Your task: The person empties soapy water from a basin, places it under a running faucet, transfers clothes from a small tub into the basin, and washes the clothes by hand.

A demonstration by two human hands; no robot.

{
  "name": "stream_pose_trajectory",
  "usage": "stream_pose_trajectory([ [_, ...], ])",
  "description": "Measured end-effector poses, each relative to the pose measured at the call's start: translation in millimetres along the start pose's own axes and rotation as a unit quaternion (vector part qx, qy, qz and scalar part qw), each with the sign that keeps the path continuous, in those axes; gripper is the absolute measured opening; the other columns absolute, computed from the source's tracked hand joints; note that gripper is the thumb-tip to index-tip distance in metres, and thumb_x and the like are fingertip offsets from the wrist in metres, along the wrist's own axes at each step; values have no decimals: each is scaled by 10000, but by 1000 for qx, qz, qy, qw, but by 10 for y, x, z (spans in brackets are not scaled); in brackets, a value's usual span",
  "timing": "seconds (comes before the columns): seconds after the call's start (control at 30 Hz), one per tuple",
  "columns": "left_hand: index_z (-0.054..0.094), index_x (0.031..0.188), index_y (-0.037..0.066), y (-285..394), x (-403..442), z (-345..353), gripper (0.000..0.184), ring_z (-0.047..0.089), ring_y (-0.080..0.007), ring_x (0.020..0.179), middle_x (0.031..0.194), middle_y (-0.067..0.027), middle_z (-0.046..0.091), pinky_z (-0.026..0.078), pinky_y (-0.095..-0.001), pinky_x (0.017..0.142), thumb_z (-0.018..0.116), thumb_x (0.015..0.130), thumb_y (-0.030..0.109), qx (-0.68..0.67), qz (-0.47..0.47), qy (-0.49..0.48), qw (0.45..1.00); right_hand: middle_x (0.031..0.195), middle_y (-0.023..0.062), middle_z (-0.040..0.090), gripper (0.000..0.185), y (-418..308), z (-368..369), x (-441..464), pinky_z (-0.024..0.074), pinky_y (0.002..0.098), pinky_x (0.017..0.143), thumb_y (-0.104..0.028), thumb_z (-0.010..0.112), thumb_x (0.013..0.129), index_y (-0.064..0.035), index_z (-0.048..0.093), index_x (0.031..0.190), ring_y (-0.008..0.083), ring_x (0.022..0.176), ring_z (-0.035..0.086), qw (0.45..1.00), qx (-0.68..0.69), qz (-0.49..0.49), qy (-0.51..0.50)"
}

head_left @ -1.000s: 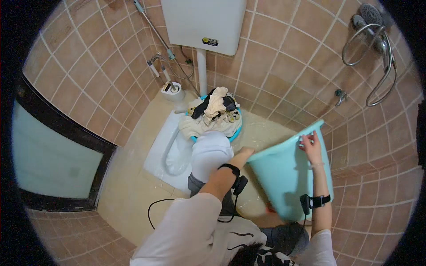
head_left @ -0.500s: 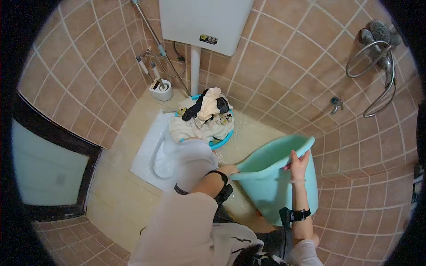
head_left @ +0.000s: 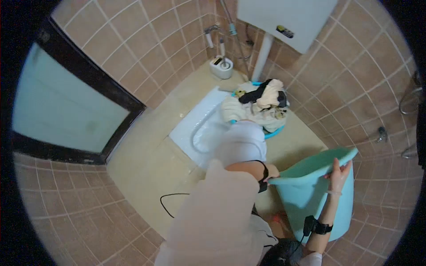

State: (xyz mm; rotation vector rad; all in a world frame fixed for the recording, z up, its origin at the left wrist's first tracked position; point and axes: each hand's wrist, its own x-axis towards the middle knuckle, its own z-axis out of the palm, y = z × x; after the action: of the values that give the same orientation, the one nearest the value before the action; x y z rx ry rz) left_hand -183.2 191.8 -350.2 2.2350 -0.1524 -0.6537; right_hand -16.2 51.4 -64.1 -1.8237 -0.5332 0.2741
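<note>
A large light-green plastic bucket (head_left: 297, 197) stands tilted at the lower right, its mouth facing the back wall. My left hand (head_left: 274, 172) grips its left rim, partly hidden by the sleeve and a black strap. On the right rim, my right hand (head_left: 339, 175) is closed, fingers over the edge. The bucket's inside is only partly visible. Beyond it, a blue basin (head_left: 276, 133) holds a heap of clothes (head_left: 259, 111) in cream and black, piled above its rim.
A white squat toilet (head_left: 195, 128) is set in the floor left of the basin, partly covered by a blurred pale shape (head_left: 244, 144). A toilet brush holder (head_left: 221, 68) sits in the corner beneath a white cistern (head_left: 288, 22). A dark-framed door (head_left: 66, 97) is at left; a tap (head_left: 381, 134) juts from the right wall.
My view has turned left, so the room's things sit farther right in the frame and more of the door shows. Both hands remain on the bucket's rim.
</note>
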Motion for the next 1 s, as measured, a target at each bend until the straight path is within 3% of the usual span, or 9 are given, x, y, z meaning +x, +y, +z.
stream_pose_trajectory([
  [0.3, 552, 828, 62, -381, -357, -150, 151, 518, -262, 714, 711, -73, 528, 412, -462, 599, 511, 800, 205, -4, -213, -38, 976, 679, 69, 519, 442, -38, 21, 13, 374, 224, 288, -112, 530, 853, -40, 319, 1234, 117, 371, 462, 1000, -26, -3, -4],
  [0.5, 545, 817, 61, -561, -462, -245, 150, 508, -272, 701, 702, -80, 518, 403, -469, 588, 498, 808, 203, -29, -275, -48, 960, 612, 63, 457, 635, -92, 148, 92, 355, 267, 288, -78, 513, 855, -40, 131, 1361, 124, 357, 409, 998, -48, 22, -18],
  [0.7, 538, 806, 59, -501, -103, -157, 152, 498, -281, 688, 693, -88, 508, 394, -476, 578, 485, 815, 201, -57, -260, -78, 961, 606, 59, 435, 636, -245, 318, 56, 340, 279, 291, -79, 523, 845, 15, 151, 1352, 123, 360, 392, 996, -94, 0, 2],
  [0.83, 533, 798, 58, -86, 586, 242, 155, 491, -287, 680, 686, -93, 501, 388, -481, 570, 476, 820, 200, -200, -161, -122, 959, 571, 62, 433, 649, 61, 275, 173, 335, 310, 306, -84, 533, 831, 76, 152, 1331, 132, 347, 392, 982, -174, -65, 32],
  [0.87, 532, 796, 58, 19, 776, 375, 155, 489, -289, 678, 685, -94, 499, 387, -482, 569, 474, 821, 200, -303, -169, -153, 925, 557, 68, 440, 652, 92, 198, 208, 341, 318, 312, -82, 531, 829, 86, 146, 1328, 136, 345, 405, 970, -217, -105, 34],
  [0.9, 530, 794, 57, 68, 952, 497, 156, 487, -290, 675, 683, -95, 498, 385, -483, 567, 472, 823, 199, -460, -235, -198, 833, 546, 78, 451, 651, -108, 204, 125, 349, 318, 318, -81, 530, 828, 92, 145, 1324, 145, 347, 422, 980, -185, -66, 28],
  [0.97, 528, 791, 57, 114, 1150, 593, 158, 484, -293, 671, 680, -97, 494, 382, -486, 563, 467, 825, 199, -675, -384, -242, 582, 518, 99, 470, 642, -389, 256, -13, 367, 314, 328, -77, 529, 827, 106, 150, 1311, 165, 355, 459, 988, -152, -21, 26],
  [1.0, 527, 789, 57, 43, 1213, 598, 159, 482, -295, 669, 679, -99, 493, 381, -487, 562, 465, 826, 198, -724, -418, -237, 495, 526, 95, 462, 640, -332, 235, -18, 370, 317, 328, -77, 529, 825, 112, 152, 1307, 170, 356, 457, 988, -145, -50, 31],
])
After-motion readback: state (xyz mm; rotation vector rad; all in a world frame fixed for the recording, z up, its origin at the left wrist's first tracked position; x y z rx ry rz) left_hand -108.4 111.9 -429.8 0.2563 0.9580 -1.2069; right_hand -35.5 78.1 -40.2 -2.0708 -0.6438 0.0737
